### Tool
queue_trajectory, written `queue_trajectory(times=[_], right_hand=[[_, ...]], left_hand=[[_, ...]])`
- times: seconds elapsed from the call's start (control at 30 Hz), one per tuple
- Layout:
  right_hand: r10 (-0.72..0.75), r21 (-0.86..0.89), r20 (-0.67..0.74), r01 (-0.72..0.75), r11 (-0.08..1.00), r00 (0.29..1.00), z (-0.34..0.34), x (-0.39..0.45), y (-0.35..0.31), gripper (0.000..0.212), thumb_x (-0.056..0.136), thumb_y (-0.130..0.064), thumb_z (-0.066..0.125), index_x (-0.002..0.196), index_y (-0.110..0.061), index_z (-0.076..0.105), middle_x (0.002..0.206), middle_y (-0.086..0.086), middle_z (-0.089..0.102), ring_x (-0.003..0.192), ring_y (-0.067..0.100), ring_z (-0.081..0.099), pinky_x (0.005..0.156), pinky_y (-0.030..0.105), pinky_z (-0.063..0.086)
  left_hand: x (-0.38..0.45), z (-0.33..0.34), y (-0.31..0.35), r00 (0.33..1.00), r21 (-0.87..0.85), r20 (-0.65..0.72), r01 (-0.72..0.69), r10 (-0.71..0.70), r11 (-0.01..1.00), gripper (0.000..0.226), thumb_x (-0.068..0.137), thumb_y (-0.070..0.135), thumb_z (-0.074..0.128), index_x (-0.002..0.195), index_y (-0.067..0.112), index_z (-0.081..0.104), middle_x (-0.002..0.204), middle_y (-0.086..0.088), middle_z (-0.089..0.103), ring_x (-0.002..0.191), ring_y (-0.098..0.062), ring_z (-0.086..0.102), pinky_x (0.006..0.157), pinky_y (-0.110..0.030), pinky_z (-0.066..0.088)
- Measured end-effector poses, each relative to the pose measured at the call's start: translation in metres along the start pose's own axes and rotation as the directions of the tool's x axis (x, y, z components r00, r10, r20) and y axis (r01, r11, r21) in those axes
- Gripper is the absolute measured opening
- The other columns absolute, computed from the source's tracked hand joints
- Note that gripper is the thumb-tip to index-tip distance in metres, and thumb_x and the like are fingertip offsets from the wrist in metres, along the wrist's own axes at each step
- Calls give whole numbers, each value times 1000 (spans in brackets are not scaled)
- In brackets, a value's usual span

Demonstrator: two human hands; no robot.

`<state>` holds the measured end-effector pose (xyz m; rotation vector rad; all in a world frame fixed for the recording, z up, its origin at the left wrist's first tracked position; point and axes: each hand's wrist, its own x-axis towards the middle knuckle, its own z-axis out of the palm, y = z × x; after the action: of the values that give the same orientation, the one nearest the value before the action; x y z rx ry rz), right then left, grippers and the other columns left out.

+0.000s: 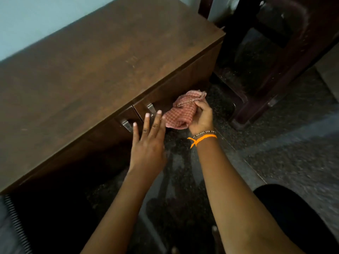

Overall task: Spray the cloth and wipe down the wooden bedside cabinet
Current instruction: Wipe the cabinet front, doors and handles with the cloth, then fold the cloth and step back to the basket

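Gripping a bunched pink checked cloth [181, 111], the right hand [200, 119] holds it against the front of the wooden bedside cabinet [91, 61], just right of two metal handles [151, 109]. Beside it, the left hand [148, 143] hangs open with fingers spread, seemingly not touching the cabinet. An orange thread [201, 138] circles the right wrist.

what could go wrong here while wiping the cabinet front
The cloth is bunched in the right hand, so it may wipe only a narrow strip. It sits close to the metal handles, where loose folds could snag. The left hand is open near the cabinet front and may get in the way.
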<state>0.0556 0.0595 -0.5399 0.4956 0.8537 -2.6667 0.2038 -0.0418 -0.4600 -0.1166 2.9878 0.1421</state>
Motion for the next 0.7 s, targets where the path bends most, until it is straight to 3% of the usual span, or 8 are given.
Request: queue_trajectory(times=[0.07,0.13,0.23,0.3,0.37,0.47,0.6,0.7], right_hand=[[72,54,165,-82,995,984,21,-31,-16,34,72,-20,55,105,-9,59,104,13,59,103,31,56,98,46,43],[105,5,275,-111,994,956,49,-60,-34,33,85,-29,49,110,-7,54,109,14,58,104,31,56,93,45,49],[172,-95,304,-150,984,937,96,-101,-65,39,83,-29,56,115,-7,50,117,16,53,106,29,56,88,42,52],[201,-139,249,-171,975,947,125,-130,-86,31,81,-21,57,110,-9,54,110,13,61,100,25,61,89,41,53],[235,-232,236,-180,956,943,152,-160,-107,28,80,-18,59,107,-10,54,106,12,63,97,24,62,89,40,52],[281,-410,245,-164,897,928,189,-205,-142,33,74,-11,72,103,-14,56,102,7,64,92,17,65,79,31,57],[356,-599,210,-168,783,910,227,-263,-182,53,70,11,65,116,-14,52,101,1,62,90,10,63,76,23,56],[389,-636,116,-232,736,914,248,-301,-207,46,81,16,51,113,-16,54,98,3,61,88,12,61,75,21,55]], left_hand=[[-4,-35,12,995,-372,62,91,-74,924,68,92,18,48,149,14,11,158,-1,7,145,-21,9,115,-44,11],[-5,-67,23,975,-674,53,193,-214,713,61,95,20,48,148,15,18,155,-2,21,142,-15,20,114,-31,18],[-4,-128,27,927,-889,231,325,-296,323,48,96,23,47,142,20,33,139,1,44,126,-14,44,97,-16,37],[-9,-165,27,916,-929,345,365,-203,69,39,95,20,49,133,20,43,126,1,56,111,-14,56,84,-12,49],[-18,-197,27,912,-922,380,386,-154,10,49,87,19,60,133,17,44,125,1,59,108,-12,59,91,-24,50],[-41,-238,31,902,-924,382,370,-200,-95,68,70,6,74,131,16,45,123,-4,61,111,-18,59,95,-37,49],[-73,-297,51,854,-886,440,362,-277,-290,44,79,7,67,121,11,54,114,-11,66,102,-27,65,87,-41,53],[-94,-333,66,823,-858,470,339,-321,-387,34,86,11,60,120,9,55,114,-12,66,98,-24,65,81,-37,54]])
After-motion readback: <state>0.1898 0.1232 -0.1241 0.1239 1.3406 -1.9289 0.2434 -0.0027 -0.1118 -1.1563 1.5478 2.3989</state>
